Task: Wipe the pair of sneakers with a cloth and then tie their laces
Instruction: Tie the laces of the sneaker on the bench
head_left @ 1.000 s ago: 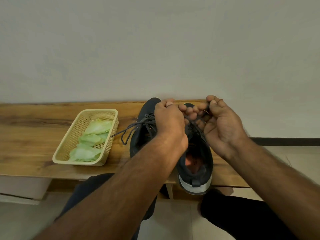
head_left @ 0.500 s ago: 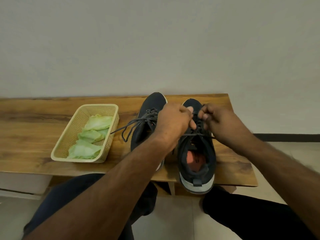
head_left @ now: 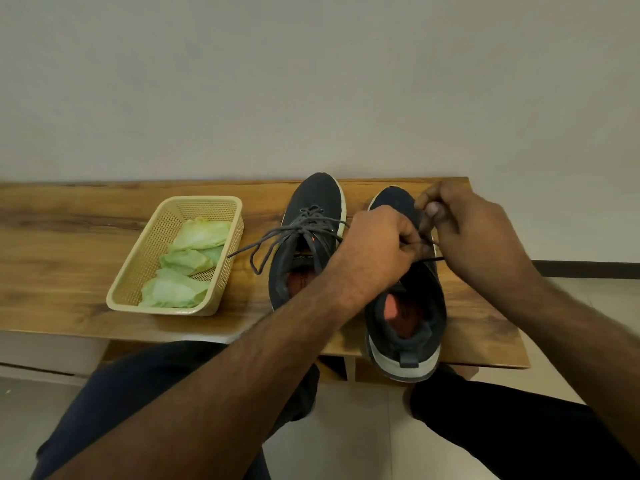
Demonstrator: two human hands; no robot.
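Observation:
Two dark grey sneakers stand side by side on the wooden bench (head_left: 69,220), toes toward the wall. The left sneaker (head_left: 311,202) has a tied bow, with grey lace loops (head_left: 263,251) trailing to its left. Over the middle of the right sneaker (head_left: 408,317), my left hand (head_left: 377,244) pinches its dark lace (head_left: 437,259). My right hand (head_left: 474,233) pinches another part of the same lace just above the toe. Both hands hide most of that shoe's lacing.
A beige plastic basket (head_left: 145,258) holding several light green cloths (head_left: 194,254) sits on the bench left of the sneakers. A plain wall rises right behind the bench. My knees in dark trousers are below its front edge, over a tiled floor.
Both hands have come down from a raised pull to the right sneaker's lacing. My right hand has since lifted a lace end toward the toe.

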